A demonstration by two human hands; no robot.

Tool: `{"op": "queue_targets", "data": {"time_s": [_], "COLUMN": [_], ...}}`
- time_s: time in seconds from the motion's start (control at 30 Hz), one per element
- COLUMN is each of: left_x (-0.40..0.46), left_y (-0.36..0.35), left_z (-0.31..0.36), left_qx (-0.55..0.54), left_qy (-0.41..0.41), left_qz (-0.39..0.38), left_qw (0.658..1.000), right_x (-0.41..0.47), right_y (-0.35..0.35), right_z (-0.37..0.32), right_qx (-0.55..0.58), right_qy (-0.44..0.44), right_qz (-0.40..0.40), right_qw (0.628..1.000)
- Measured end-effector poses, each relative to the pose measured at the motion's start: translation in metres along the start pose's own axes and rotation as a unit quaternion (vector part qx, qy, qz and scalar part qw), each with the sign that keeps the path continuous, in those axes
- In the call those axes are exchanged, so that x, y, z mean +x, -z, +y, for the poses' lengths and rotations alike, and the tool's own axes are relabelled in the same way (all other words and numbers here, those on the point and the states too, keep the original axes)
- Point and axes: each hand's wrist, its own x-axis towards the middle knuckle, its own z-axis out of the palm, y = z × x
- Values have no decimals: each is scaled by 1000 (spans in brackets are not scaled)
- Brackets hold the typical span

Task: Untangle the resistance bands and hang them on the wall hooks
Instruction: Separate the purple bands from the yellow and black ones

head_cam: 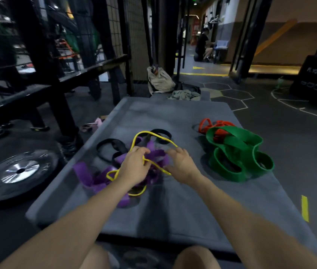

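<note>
Resistance bands lie on a grey mat [173, 214] on the floor. The left hand [134, 167] pinches the thin yellow band [144, 133], which is tangled with the purple band [84, 171] and the black band [108, 145]. The right hand [181, 165] has relaxed fingers touching the yellow band. The green band [239, 152] and the red band [205, 124] lie well apart, to the right.

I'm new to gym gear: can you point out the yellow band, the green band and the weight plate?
yellow band [154, 134]: head view, on its raised far loop.
green band [237, 150]: head view, on its middle strap.
weight plate [2, 186]: head view, on its black rim.
</note>
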Motion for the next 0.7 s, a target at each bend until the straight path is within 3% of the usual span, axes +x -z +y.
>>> {"op": "queue_targets", "data": {"time_s": [0.13, 0.33, 0.57, 0.7], "left_x": [-10, -21, -25, -21], "left_y": [27, 34, 41, 50], "left_z": [-38, -73, -82, -83], "left_qx": [26, -36, -38, 16], "left_qy": [54, 139, 136, 91], "left_qz": [11, -97, -157, -176], "left_qw": [998, 985, 977, 980], "right_x": [16, 37, 51, 64], "right_y": [-23, -42, -48, -47], "right_z": [-34, -64, -77, -76], "right_qx": [7, 29, 11, -110], "right_qy": [26, 38, 92, 124], "right_qz": [-8, -1, 47, -25], "right_qw": [1000, 999, 995, 986]}}
